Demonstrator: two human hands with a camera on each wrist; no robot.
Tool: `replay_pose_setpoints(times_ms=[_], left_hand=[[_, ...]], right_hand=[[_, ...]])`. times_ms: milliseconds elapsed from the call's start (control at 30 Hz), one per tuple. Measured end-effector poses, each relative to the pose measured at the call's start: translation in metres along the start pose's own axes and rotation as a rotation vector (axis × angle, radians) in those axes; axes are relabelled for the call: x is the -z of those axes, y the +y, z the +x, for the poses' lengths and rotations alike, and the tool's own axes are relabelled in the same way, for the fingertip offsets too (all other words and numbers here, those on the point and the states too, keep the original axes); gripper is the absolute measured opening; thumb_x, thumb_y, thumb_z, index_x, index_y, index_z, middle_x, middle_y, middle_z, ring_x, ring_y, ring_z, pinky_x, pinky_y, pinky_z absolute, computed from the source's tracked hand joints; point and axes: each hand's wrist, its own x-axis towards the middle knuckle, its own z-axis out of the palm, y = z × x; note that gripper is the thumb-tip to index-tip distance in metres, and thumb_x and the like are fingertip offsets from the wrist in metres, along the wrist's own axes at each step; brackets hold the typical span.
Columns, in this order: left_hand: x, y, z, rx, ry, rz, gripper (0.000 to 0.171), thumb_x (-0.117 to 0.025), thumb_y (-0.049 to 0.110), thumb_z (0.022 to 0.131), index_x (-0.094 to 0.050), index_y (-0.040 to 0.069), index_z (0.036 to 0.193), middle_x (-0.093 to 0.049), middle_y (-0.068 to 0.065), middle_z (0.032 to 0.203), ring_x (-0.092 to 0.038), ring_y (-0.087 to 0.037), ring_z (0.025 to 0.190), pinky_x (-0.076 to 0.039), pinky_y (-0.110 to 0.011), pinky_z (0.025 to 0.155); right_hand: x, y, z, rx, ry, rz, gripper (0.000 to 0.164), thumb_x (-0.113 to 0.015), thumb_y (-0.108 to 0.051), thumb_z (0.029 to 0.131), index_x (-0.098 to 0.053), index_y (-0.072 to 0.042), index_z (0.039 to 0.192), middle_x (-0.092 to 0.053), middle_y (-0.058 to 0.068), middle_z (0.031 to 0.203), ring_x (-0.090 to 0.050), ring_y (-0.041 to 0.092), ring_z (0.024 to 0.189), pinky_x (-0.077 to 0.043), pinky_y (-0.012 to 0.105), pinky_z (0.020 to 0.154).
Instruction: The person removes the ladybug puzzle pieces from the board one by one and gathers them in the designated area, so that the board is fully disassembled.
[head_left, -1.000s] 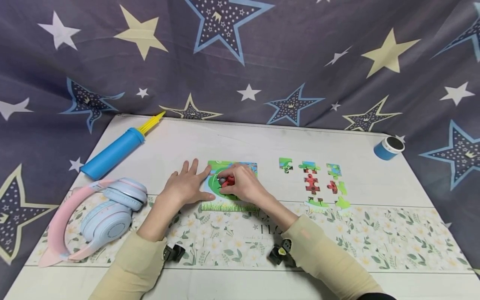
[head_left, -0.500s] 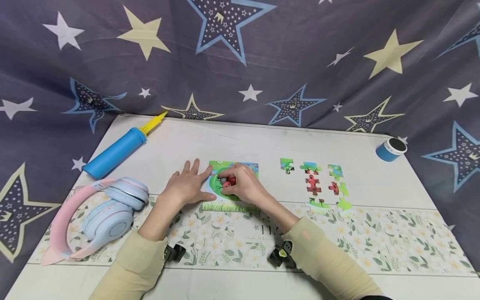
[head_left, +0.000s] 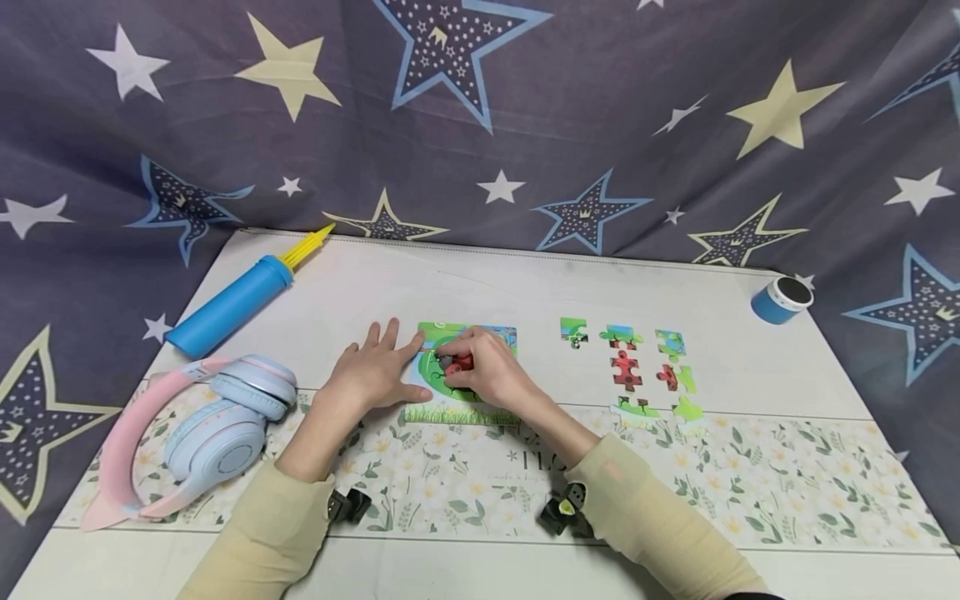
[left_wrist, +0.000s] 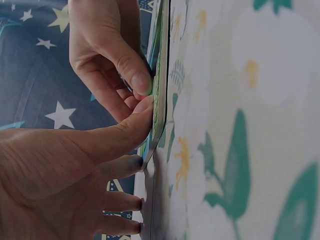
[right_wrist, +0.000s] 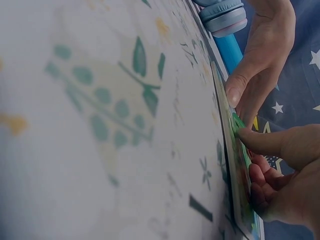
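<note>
A flat jigsaw board (head_left: pixel 461 413) with a green, blue and red ladybug picture lies mid-table. My left hand (head_left: pixel 367 372) spreads its fingers at the board's left edge, thumb (left_wrist: pixel 125 130) and fingertips pressing along it. Over the picture, my right hand (head_left: pixel 491 368) pinches a puzzle piece (head_left: pixel 450 363) between thumb and curled fingers; the hand hides most of that piece. In the right wrist view, a green piece edge (right_wrist: pixel 238 120) stands up slightly from the board by the right thumb. The left wrist view shows both thumbs close together at the board.
Several loose puzzle pieces, including a red one (head_left: pixel 626 372) and a green one (head_left: pixel 573 328), lie right of the board. Pink and blue headphones (head_left: pixel 225 450) and a blue hand pump (head_left: pixel 228 307) sit left. A small blue round container (head_left: pixel 776 302) stands far right.
The right fingertips have shifted very slightly over the ladybug picture. The left hand stays at the board's edge, and the loose pieces lie as before.
</note>
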Motion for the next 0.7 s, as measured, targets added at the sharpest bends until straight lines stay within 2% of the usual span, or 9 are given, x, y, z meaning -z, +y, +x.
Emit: replay_pose_setpoints(times_ms=[500, 700], left_hand=[[-0.0009, -0.0002, 0.0002, 0.008, 0.004, -0.011, 0.092, -0.066, 0.057, 0.095, -0.023, 0.017, 0.166, -0.008, -0.028, 0.171, -0.01, -0.052, 0.158, -0.025, -0.071, 0.122], [-0.0002, 0.0004, -0.0002, 0.009, 0.002, -0.009, 0.091, -0.066, 0.056, 0.095, -0.023, 0.017, 0.166, -0.008, -0.028, 0.171, -0.01, -0.052, 0.158, -0.025, -0.071, 0.122]], right_hand=[[-0.0009, -0.0012, -0.0008, 0.0, 0.014, -0.008, 0.043, -0.083, -0.009, 0.087, -0.074, -0.011, 0.128, -0.066, 0.01, 0.119, -0.063, 0.024, 0.102, -0.058, 0.037, 0.085], [-0.0012, -0.0004, -0.0014, 0.014, 0.011, -0.015, 0.045, -0.084, -0.009, 0.086, -0.073, -0.01, 0.129, -0.066, 0.01, 0.117, -0.062, 0.024, 0.103, -0.058, 0.034, 0.083]])
